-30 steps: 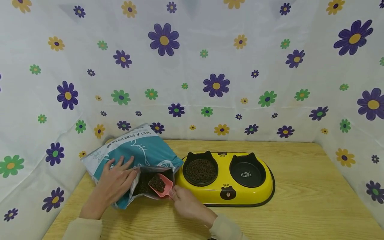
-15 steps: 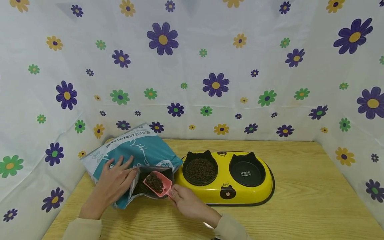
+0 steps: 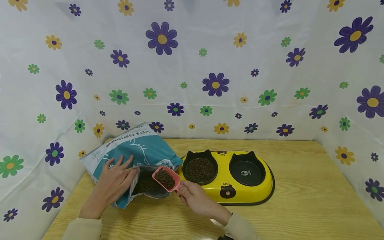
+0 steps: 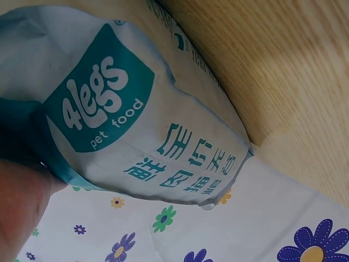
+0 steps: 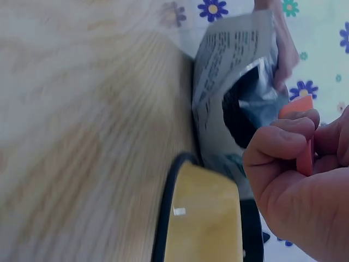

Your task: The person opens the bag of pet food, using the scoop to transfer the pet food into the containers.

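At the mouth of the teal pet-food bag (image 3: 147,145), a pink scoop (image 3: 174,177) loaded with brown kibble (image 3: 165,178) is gripped by the right hand (image 3: 198,200); the bag is pressed by the spread left hand (image 3: 115,181). Yellow feeder (image 3: 223,171) set just beside, left bowl (image 3: 190,155) kibble-filled.

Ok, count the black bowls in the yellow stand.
2: the left bowl, holding brown kibble, beside the bag; and the right bowl, showing a white fish-bone print. None seem hidden.

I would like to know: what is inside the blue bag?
Brown pellets show inside. The scoop covers some of the view, and the bag itself hides whatever lies deeper.
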`<state>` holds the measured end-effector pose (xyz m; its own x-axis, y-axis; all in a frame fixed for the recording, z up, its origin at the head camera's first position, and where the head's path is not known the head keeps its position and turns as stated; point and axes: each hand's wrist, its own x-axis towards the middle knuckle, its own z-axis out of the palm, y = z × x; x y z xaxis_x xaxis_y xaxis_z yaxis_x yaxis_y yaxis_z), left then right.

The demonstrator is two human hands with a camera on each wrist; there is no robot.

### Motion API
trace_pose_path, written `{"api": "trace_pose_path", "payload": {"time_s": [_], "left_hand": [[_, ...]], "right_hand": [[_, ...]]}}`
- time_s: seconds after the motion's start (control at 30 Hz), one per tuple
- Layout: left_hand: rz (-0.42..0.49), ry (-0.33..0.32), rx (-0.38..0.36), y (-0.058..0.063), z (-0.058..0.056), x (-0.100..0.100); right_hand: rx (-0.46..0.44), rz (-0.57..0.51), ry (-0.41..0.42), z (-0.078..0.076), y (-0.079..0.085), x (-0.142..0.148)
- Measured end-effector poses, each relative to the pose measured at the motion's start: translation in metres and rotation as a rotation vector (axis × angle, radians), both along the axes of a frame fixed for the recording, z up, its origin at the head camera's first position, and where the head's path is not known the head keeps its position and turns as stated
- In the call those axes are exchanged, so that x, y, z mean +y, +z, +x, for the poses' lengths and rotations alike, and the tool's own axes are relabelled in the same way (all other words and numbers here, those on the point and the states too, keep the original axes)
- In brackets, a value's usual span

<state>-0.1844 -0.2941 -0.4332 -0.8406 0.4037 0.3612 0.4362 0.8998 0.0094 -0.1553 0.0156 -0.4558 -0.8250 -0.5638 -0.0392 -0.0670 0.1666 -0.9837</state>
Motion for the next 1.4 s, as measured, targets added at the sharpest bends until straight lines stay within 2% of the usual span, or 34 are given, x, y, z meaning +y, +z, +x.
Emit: {"api": "trace_pose_path", "payload": {"time_s": [0.07, 0.23, 0.47, 0.67, 0.9, 1.07, 1.27, 1.4], "left_hand": [[0.006, 0.002, -0.003, -0.001, 0.0, 0.0], [-0.032, -0.048, 0.06, -0.002, -0.001, -0.002], [0.016, -0.006, -0.008, 0.0, 0.0, -0.001], [0.007, -0.025, 0.03, -0.002, 0.0, -0.001], [-0.01, -0.051, 0.063, -0.003, 0.0, -0.001], [-0.024, -0.062, 0.081, -0.003, -0.001, -0.002], [0.013, -0.029, 0.045, -0.004, -0.001, -0.001], [0.016, -0.012, 0.016, -0.003, 0.0, -0.001]], "right_hand": [[0.012, 0.006, -0.012, -0.002, 0.0, 0.007], [0.039, 0.032, -0.039, -0.007, 0.0, 0.026], [0.011, 0.066, -0.084, -0.013, -0.002, 0.05], [0.01, 0.088, -0.14, -0.015, -0.001, 0.067], [0.086, 0.155, -0.194, -0.019, 0.003, 0.079], [0.185, 0.264, -0.275, -0.022, 0.005, 0.088], [0.272, 0.386, -0.369, -0.025, 0.003, 0.093], [0.297, 0.439, -0.402, -0.025, 0.001, 0.095]]}}
